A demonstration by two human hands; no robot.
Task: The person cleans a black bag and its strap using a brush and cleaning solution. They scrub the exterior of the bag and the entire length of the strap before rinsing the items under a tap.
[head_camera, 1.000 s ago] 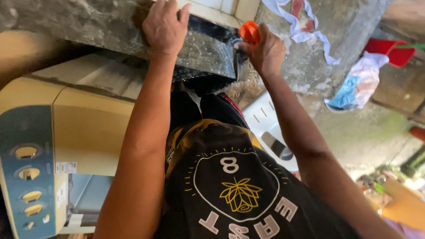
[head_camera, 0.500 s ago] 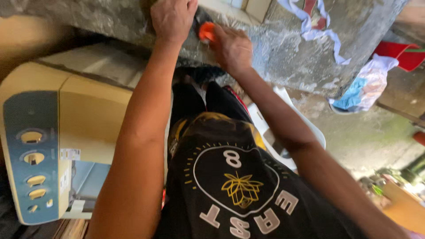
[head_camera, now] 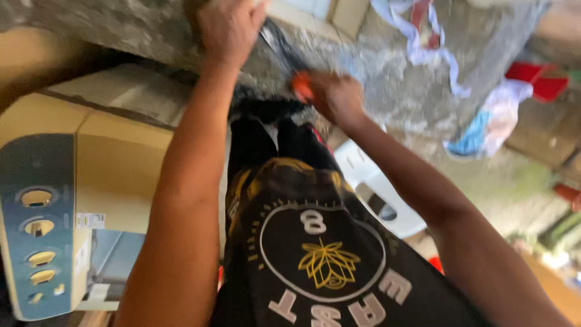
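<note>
Left hand (head_camera: 227,27) is laid flat, fingers together, on the rough grey concrete worktop (head_camera: 375,79), pinning the wet black cloth (head_camera: 275,45) at its front edge. Right hand (head_camera: 336,97) is clenched around the small orange scrubbing brush (head_camera: 301,86), just beside the cloth. A cream washing machine (head_camera: 91,181) crowds the left; a white plastic stool (head_camera: 375,188) stands below right.

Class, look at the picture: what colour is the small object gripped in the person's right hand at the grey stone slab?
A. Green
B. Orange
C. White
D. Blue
B: the small orange object shows bright orange at the fingertips of the right hand, against the dark wet cloth lying on the rough grey stone slab.
</note>
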